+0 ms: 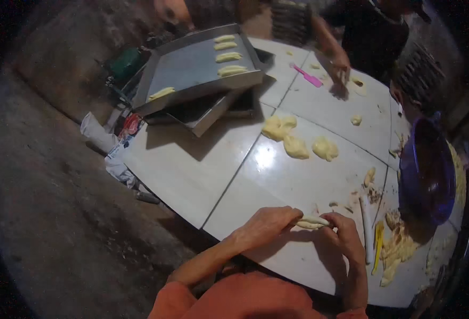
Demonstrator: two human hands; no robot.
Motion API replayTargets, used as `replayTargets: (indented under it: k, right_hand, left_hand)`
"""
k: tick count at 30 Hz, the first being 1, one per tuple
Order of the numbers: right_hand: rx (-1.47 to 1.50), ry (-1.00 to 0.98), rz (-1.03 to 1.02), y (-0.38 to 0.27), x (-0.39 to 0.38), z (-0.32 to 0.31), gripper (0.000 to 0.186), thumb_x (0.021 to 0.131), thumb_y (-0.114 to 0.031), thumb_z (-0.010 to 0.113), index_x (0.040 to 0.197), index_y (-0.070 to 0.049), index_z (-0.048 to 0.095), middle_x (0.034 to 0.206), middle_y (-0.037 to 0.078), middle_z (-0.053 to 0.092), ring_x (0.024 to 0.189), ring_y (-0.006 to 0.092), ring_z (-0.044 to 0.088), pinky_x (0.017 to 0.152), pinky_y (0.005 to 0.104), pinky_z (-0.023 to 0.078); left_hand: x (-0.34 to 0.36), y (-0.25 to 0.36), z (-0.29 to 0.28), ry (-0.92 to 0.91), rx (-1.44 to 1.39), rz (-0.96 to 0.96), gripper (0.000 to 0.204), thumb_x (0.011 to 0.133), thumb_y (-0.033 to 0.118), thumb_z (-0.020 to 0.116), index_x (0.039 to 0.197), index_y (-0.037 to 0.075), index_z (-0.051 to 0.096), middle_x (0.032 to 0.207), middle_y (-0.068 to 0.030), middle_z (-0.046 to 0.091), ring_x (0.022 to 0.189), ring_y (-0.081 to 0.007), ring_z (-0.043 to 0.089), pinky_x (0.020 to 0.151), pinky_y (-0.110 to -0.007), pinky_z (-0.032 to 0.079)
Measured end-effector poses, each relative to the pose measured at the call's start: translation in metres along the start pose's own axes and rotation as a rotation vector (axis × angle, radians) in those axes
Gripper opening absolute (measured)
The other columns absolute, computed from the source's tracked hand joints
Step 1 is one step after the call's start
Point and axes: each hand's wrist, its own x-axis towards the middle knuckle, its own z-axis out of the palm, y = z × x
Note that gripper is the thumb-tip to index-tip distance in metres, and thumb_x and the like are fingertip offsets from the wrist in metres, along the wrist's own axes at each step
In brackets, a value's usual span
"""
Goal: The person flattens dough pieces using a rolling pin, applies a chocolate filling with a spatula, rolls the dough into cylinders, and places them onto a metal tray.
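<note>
Between my two hands, just above the near part of the white tiled table (pixel 229 207), I hold a small pale yellow piece of shaped dough (pixel 311 222). My left hand (pixel 269 226) pinches its left end, and my right hand (pixel 345 234) grips its right end. Several soft lumps of dough (pixel 325 148) lie farther off on the table. At the far left a metal baking tray (pixel 186 64) rests tilted on other trays, with several long dough pieces (pixel 228 57) on it.
Right of my hand lie a white rolling pin (pixel 367 228), a yellow tool (pixel 378 245) and flattened dough (pixel 396 254). A purple basin (pixel 428 170) stands at the right edge. Across the table, a person's hand (pixel 341 66) reaches down near a pink spatula (pixel 310 77).
</note>
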Motion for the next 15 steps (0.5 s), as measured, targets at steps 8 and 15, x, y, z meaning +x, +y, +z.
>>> replayTargets:
  k: [8,15]
  right_hand:
    - [-0.11,0.021,-0.379,-0.12,0.18,0.037,0.03,0.088,-0.01,0.076,0.118,-0.008,0.068,0.101,0.015,0.073,0.09,0.0317,0.073,0.078,0.0402,0.057]
    - [-0.232,0.105,-0.556,-0.253,0.402,0.097,0.027,0.089,-0.008,0.075,0.115,-0.004,0.066,0.103,0.015,0.073,0.091,0.0299,0.073,0.079,0.0396,0.057]
  left_hand:
    - [-0.028,-0.083,-0.185,0.268,0.252,0.0,0.047,0.089,0.013,0.073,0.134,0.01,0.062,0.105,-0.0147,0.072,0.09,-0.0343,0.071,0.08,-0.044,0.057]
    - [-0.026,-0.2,-0.393,0.49,0.436,-0.081,0.035,0.088,0.017,0.076,0.122,0.007,0.07,0.117,-0.0143,0.073,0.103,-0.0328,0.072,0.09,-0.042,0.057]
